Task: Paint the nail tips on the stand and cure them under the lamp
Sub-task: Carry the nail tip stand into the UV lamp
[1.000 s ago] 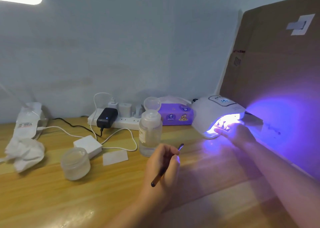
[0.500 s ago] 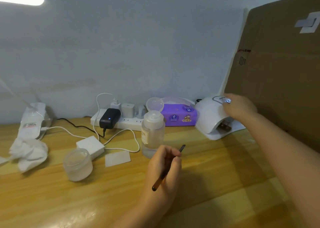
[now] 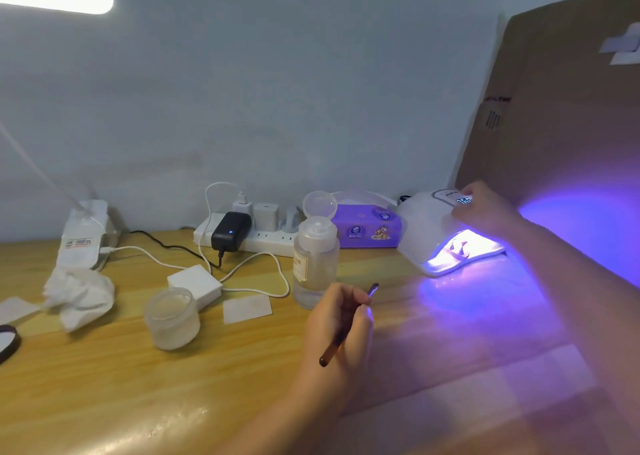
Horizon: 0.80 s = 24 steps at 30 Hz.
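My left hand point(image 3: 337, 319) grips the brush point(image 3: 346, 326), tip pointing toward the lit lamp point(image 3: 427, 228). My right hand point(image 3: 485, 209) rests on the lamp's top, fingers loosely bent. The stand point(image 3: 459, 247) sits inside, below that hand.

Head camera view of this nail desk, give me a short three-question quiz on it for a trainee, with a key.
1. True or false: the curing lamp is lit violet.
2. Which hand holds the brush? A) left hand B) right hand C) neither
3. Fill in: the right hand rests on the ____ of the lamp, by its display.

Key: 1 true: violet light spills from the lamp's mouth onto the table. 2 A: the left hand's fingers curl round the brush, bristles pointing up toward the lamp. 3 top: the right hand's fingers lie over the lamp's upper shell, not inside the opening.
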Available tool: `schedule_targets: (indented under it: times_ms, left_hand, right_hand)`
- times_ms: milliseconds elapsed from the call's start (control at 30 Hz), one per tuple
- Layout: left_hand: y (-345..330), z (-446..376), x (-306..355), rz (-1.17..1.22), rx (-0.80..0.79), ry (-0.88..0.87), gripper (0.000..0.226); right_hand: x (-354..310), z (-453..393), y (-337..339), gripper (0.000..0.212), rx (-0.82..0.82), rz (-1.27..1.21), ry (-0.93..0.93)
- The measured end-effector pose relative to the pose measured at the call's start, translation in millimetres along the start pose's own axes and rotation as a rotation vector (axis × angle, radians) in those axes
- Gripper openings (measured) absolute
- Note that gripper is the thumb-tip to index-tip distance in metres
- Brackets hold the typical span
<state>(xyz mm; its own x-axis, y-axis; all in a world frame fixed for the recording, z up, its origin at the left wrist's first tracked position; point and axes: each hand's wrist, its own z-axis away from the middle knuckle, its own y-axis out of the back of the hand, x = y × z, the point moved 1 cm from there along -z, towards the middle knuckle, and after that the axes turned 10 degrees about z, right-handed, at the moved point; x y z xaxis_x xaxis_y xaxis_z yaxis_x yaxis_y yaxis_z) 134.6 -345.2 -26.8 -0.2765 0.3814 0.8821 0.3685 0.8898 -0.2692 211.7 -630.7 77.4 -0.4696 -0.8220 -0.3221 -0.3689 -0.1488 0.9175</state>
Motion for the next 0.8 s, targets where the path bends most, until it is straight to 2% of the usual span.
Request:
schedule_targets:
  times_ms: [100, 167, 367, 500, 633, 733, 800]
  left_hand:
    - [-0.3, -1.0, -1.0, -0.049, -0.004, -0.042, 0.009]
    - [0.1, -2.3, -1.1, -0.07, 0.006, -0.051, 0.009]
    - [-1.8, 2.8, 11.2, -0.132, -0.019, -0.093, 0.005]
    - [3.4, 17.4, 38.1, -0.27, -0.099, -0.22, 0.013]
    - [37.5, 36.1, 67.5, -0.595, -0.125, -0.413, 0.034]
    - [79.8, 52.1, 86.0, -0.745, -0.09, -0.324, 0.058]
    - [109.9, 62.6, 97.3, -0.816, -0.032, -0.293, 0.065]
  right_hand:
    - [3.0, 20.3, -1.3, 0.046, 0.037, -0.146, -0.02]
    - [2.2, 41.5, -5.2, 0.042, 0.051, -0.221, -0.017]
    - [-35.7, 128.6, -6.7, 0.018, 0.013, -0.42, 0.197]
    - [-76.5, 184.0, 12.2, 0.021, -0.005, -0.599, 0.296]
    - [-112.8, 221.0, 23.9, 0.022, -0.055, -0.694, 0.358]
    - [-145.8, 245.6, 16.7, 0.021, -0.143, -0.769, 0.392]
    - [-171.7, 262.7, 4.2, 0.019, -0.324, -0.786, 0.403]
